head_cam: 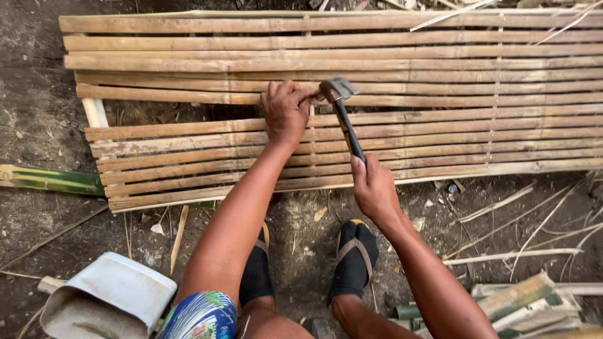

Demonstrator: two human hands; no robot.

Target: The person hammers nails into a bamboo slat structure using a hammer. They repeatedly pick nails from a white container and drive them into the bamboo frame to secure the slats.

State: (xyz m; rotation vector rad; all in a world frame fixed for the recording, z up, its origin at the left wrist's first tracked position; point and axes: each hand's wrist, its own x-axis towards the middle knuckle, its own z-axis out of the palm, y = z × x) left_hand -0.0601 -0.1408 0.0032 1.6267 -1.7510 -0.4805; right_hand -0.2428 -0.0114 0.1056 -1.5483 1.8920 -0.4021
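Gripping claw hammer (342, 113) | black-yellow handle | head on bamboo slats (440, 81)

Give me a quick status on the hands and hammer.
Right hand shut on hammer handle. Left hand pinched at the hammer head, on the bamboo slat panel. Nothing in the way.

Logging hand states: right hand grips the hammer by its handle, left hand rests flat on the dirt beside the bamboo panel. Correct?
Not quite. The head view shows the left hand on the bamboo panel, pinching at a slat beside the hammer head, not on dirt. The right hand does grip the handle.
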